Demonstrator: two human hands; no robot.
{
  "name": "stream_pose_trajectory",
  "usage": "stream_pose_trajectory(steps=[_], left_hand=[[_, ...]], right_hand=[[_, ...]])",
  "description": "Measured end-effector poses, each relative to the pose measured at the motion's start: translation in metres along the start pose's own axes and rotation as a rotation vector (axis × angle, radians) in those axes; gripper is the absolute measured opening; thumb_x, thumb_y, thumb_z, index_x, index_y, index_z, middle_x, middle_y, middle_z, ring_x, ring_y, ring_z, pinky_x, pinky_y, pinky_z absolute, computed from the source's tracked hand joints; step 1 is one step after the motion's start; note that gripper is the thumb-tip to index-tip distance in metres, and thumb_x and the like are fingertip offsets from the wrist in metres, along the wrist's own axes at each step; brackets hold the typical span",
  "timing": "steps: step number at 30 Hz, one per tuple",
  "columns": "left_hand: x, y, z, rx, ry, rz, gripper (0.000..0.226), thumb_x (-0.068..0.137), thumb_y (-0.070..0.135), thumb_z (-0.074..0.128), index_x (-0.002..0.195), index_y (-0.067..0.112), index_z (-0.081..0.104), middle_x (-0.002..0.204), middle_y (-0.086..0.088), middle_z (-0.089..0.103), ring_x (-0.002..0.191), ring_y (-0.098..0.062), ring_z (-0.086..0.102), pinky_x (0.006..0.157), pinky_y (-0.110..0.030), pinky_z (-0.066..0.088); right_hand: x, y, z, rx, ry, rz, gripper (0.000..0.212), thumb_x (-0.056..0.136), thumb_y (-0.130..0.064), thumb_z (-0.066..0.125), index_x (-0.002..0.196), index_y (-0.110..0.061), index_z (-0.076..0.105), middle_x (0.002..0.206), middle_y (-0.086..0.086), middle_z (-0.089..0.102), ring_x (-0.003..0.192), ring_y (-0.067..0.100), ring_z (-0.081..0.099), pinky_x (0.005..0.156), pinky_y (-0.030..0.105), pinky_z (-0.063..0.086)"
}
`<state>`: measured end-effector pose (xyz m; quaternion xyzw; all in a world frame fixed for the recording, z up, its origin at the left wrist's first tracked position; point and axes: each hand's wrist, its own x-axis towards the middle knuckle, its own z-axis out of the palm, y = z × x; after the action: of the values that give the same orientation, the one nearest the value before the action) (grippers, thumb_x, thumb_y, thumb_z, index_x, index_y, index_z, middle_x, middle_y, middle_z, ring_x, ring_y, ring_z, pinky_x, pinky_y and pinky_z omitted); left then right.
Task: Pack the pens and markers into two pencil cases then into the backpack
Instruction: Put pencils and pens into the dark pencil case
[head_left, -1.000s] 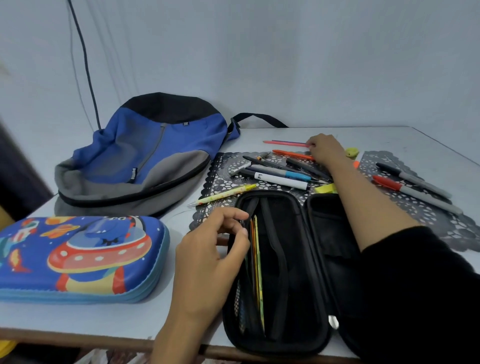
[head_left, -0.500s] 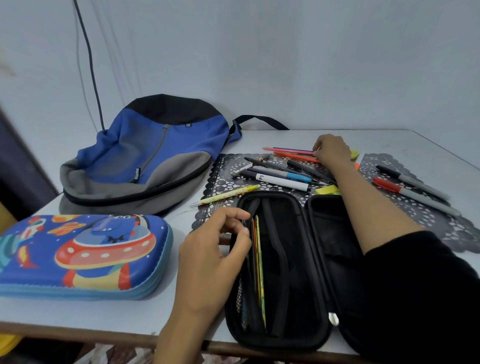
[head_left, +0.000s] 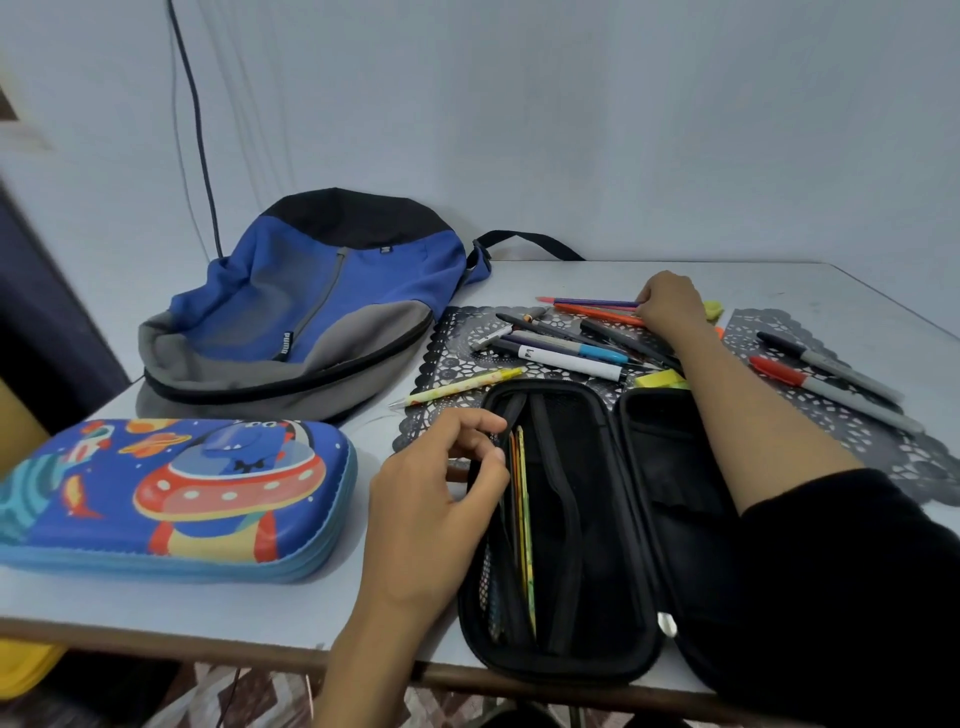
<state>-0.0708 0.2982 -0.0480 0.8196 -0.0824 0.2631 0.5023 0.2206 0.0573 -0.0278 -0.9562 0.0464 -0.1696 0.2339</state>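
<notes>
I've got left fingers (head_left: 478, 423) pinching the black case (head_left: 571, 519) flap, right fingers (head_left: 649, 299) curled over pens (head_left: 597, 313) at 1 o'clock, hold unclear; sloppy grab could scatter them.

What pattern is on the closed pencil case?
The closed pencil case shows a cartoon space scene on blue, with a red flying saucer; head view.

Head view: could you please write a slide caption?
Left hand pinches the open black pencil case; right hand on the pens.

white table (head_left: 810, 283) | 2 grey lace mats (head_left: 457, 358) on it | black cable (head_left: 200, 130) down wall
</notes>
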Motion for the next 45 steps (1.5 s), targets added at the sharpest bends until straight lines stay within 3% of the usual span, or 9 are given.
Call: stream_pose_trajectory(steps=[2, 4, 6, 9, 17, 28, 35, 41, 45], left_hand=[[0.000, 0.000, 0.000, -0.010, 0.003, -0.011, 0.018, 0.083, 0.024, 0.058, 0.094, 0.036, 0.064, 0.082, 0.015, 0.065, 0.081, -0.007, 0.065, 0.069, -0.013, 0.051], [0.000, 0.000, 0.000, -0.015, 0.009, -0.016, 0.018, 0.083, 0.024, 0.057, 0.094, 0.036, 0.064, 0.081, 0.014, 0.065, 0.081, -0.007, 0.065, 0.069, -0.016, 0.052], [0.000, -0.001, 0.000, -0.014, 0.013, -0.017, 0.017, 0.083, 0.023, 0.058, 0.094, 0.035, 0.065, 0.080, 0.014, 0.065, 0.079, -0.008, 0.064, 0.069, -0.019, 0.053], [0.000, -0.001, 0.001, -0.003, 0.023, -0.034, 0.019, 0.088, 0.014, 0.064, 0.093, 0.033, 0.066, 0.079, 0.016, 0.065, 0.076, -0.006, 0.063, 0.069, -0.024, 0.053], [0.001, -0.004, 0.002, -0.019, 0.028, -0.035, 0.016, 0.082, 0.027, 0.059, 0.093, 0.035, 0.066, 0.078, 0.018, 0.064, 0.072, -0.003, 0.063, 0.069, -0.019, 0.051], [0.001, -0.006, 0.002, -0.028, 0.033, -0.027, 0.010, 0.080, 0.026, 0.060, 0.083, 0.035, 0.063, 0.081, 0.023, 0.066, 0.075, -0.002, 0.062, 0.068, -0.016, 0.047], [-0.001, -0.006, -0.001, -0.003, 0.030, -0.007, 0.018, 0.087, 0.018, 0.063, 0.086, 0.035, 0.063, 0.085, 0.020, 0.067, 0.081, -0.003, 0.063, 0.069, -0.017, 0.048], [-0.001, -0.003, 0.001, -0.023, 0.036, -0.033, 0.011, 0.080, 0.029, 0.059, 0.087, 0.033, 0.065, 0.083, 0.019, 0.067, 0.079, -0.004, 0.063, 0.070, -0.024, 0.050], [-0.001, -0.003, 0.000, -0.025, 0.034, -0.034, 0.011, 0.084, 0.023, 0.063, 0.088, 0.033, 0.065, 0.081, 0.020, 0.067, 0.081, -0.003, 0.063, 0.071, -0.020, 0.049]], right_hand=[[-0.002, -0.002, -0.004, 0.106, 0.015, -0.007, 0.021, 0.090, 0.002, 0.054, 0.103, 0.005, 0.070, 0.101, 0.018, 0.069, 0.093, 0.032, 0.062, 0.079, 0.034, 0.050], [-0.007, -0.009, -0.015, 0.304, 0.027, -0.008, 0.020, 0.091, -0.001, 0.059, 0.106, 0.004, 0.070, 0.087, 0.011, 0.065, 0.080, 0.021, 0.059, 0.070, 0.027, 0.046], [-0.013, -0.017, -0.031, 0.578, 0.022, 0.004, 0.020, 0.089, 0.001, 0.061, 0.107, 0.006, 0.069, 0.075, 0.005, 0.060, 0.065, 0.012, 0.054, 0.062, 0.020, 0.048], [-0.027, -0.028, -0.059, 0.859, -0.059, -0.051, 0.021, 0.088, 0.002, 0.064, 0.108, 0.008, 0.067, 0.074, 0.006, 0.061, 0.064, 0.013, 0.058, 0.065, 0.020, 0.055], [-0.063, -0.055, -0.114, 1.136, -0.375, -0.231, 0.011, 0.090, -0.006, 0.064, 0.098, 0.000, 0.068, 0.081, 0.008, 0.064, 0.068, 0.016, 0.060, 0.073, 0.025, 0.053], [-0.120, -0.060, -0.110, 0.804, -0.975, -0.418, 0.012, 0.085, -0.002, 0.060, 0.093, -0.001, 0.068, 0.077, 0.007, 0.067, 0.068, 0.015, 0.060, 0.072, 0.023, 0.054], [-0.133, -0.068, -0.087, 0.713, -0.966, -0.259, 0.013, 0.094, 0.003, 0.053, 0.101, 0.002, 0.064, 0.076, 0.006, 0.065, 0.066, 0.013, 0.061, 0.056, 0.018, 0.050], [-0.142, -0.078, -0.077, 0.781, -0.901, -0.050, 0.015, 0.087, 0.007, 0.063, 0.102, 0.005, 0.062, 0.080, 0.014, 0.068, 0.062, 0.016, 0.069, 0.058, 0.022, 0.057], [-0.151, -0.082, -0.074, 0.742, -0.957, -0.055, 0.018, 0.086, 0.006, 0.064, 0.104, 0.006, 0.062, 0.079, 0.014, 0.070, 0.067, 0.020, 0.070, 0.064, 0.026, 0.058]])
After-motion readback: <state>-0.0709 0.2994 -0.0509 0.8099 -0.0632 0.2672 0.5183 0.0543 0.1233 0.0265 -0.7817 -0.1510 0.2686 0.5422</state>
